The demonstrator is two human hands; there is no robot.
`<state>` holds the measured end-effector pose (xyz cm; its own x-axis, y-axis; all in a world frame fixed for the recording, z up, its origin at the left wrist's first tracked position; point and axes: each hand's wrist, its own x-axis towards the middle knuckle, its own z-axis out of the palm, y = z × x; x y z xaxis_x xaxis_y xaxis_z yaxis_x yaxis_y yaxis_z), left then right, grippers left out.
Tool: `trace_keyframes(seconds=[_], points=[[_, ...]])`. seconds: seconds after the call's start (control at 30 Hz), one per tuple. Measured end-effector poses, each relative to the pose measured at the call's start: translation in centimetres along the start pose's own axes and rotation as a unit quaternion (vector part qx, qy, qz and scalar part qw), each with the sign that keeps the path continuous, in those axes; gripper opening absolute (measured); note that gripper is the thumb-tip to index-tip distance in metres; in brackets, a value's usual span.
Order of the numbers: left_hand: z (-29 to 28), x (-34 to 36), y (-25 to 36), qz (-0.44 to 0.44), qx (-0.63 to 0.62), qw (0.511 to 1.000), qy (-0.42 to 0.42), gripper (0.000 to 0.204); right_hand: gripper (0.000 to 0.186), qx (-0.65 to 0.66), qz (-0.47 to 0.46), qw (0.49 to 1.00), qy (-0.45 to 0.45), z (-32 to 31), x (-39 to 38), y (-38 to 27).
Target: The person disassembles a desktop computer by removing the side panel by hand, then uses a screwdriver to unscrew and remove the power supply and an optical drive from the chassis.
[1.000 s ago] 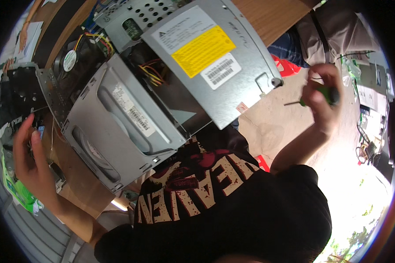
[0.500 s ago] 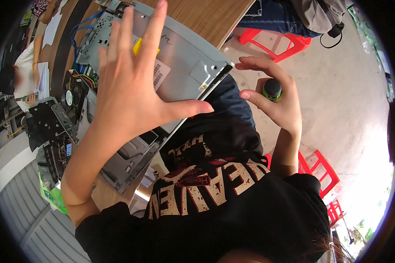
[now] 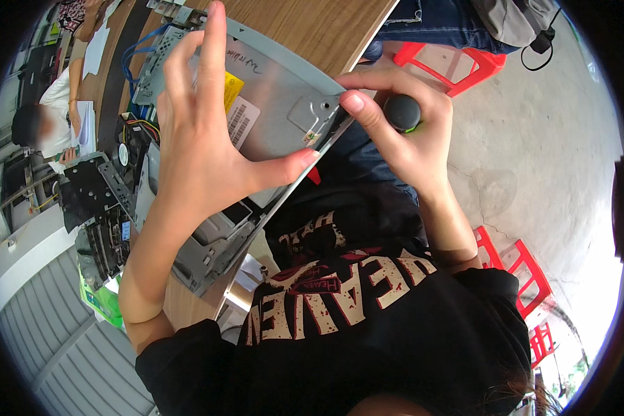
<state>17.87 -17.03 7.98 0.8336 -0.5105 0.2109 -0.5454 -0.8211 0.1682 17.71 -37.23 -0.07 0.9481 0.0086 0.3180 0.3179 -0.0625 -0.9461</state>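
A grey metal computer case lies tilted on the wooden table, with a yellow label and a white barcode sticker on its panel. My left hand is spread over it, fingers apart, the thumb at the case's near edge. My right hand has its thumb and forefinger at the right corner of the case. Tucked in that palm is what looks like a screwdriver; only its dark, rounded handle end with a bit of green shows, and its shaft is hidden.
Blue cables, a black fan and dark metal parts are on the left. A person in white sits at the far left with papers. Red plastic stools stand on the concrete floor.
My right hand has moved left, bringing thumb and forefinger to the case's corner. My left hand has shifted slightly, its fingers less straight. The view has shifted a little.
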Motion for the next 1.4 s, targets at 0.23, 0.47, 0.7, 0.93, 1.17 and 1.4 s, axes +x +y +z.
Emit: trace_keyframes(seconds=[0.23, 0.47, 0.7, 0.93, 1.17, 1.4], points=[[0.0, 0.2, 0.1, 0.007, -0.003, 1.000, -0.001, 0.124, 0.018, -0.037, -0.011, 0.999, 0.036, 0.3, -0.6, 0.0], [-0.1, -0.2, 0.0, -0.008, -0.015, 1.000, 0.002, 0.123, 0.019, -0.026, -0.014, 0.997, 0.068, 0.7, -1.0, 0.2], [-0.1, -0.3, 0.0, 0.005, -0.015, 1.000, 0.007, 0.123, 0.018, -0.003, 0.025, 0.997, 0.069, 0.9, -1.2, 0.1], [0.4, -1.0, -0.2, -0.009, 0.021, 1.000, -0.001, 0.121, 0.018, -0.013, 0.032, 0.998, 0.060, 0.8, -1.3, 0.1], [1.0, -2.0, -0.7, -0.028, 0.051, 0.998, -0.034, 0.118, 0.019, 0.012, 0.028, 0.999, 0.045, 0.6, -1.1, 0.1], [0.9, -2.0, -0.5, -0.026, 0.055, 0.997, -0.048, 0.115, 0.020, -0.024, 0.017, 0.998, 0.052, 0.4, -1.1, 0.2]])
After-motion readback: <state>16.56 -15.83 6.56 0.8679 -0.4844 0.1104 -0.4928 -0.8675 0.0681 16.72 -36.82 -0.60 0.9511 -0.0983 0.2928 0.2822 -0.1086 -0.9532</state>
